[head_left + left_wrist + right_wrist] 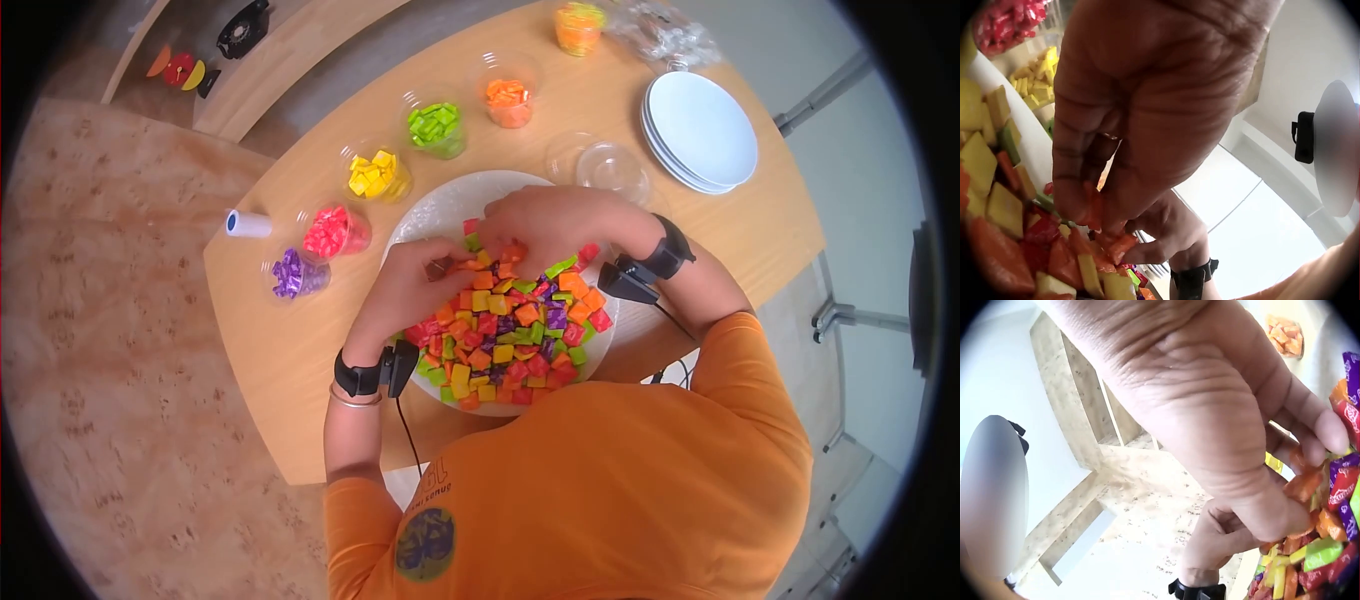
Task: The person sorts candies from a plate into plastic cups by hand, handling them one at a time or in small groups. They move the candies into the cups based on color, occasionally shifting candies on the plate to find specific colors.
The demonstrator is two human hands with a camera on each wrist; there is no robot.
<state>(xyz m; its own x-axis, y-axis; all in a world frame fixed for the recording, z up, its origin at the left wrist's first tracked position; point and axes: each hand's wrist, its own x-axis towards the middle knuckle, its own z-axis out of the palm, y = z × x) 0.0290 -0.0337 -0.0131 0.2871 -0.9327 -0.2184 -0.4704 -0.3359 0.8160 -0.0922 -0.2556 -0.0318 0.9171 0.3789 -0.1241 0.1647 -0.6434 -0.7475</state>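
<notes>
A big white plate bears a heap of wrapped candies in red, orange, yellow, green and purple. My left hand is over the heap's left side, thumb and fingertips pinching an orange candy. Close beside it, my right hand reaches down into the far side of the heap. Between its thumb and curled fingers is another orange candy. The two hands' fingertips are nearly together, low among the candies. In the head view the right hand's back hides most of its fingers.
Clear cups of purple, red, yellow, green and orange candies curve round the plate's far left. Transparent lids, stacked white plates, another cup and a plastic bag lie right. A white cylinder stands left.
</notes>
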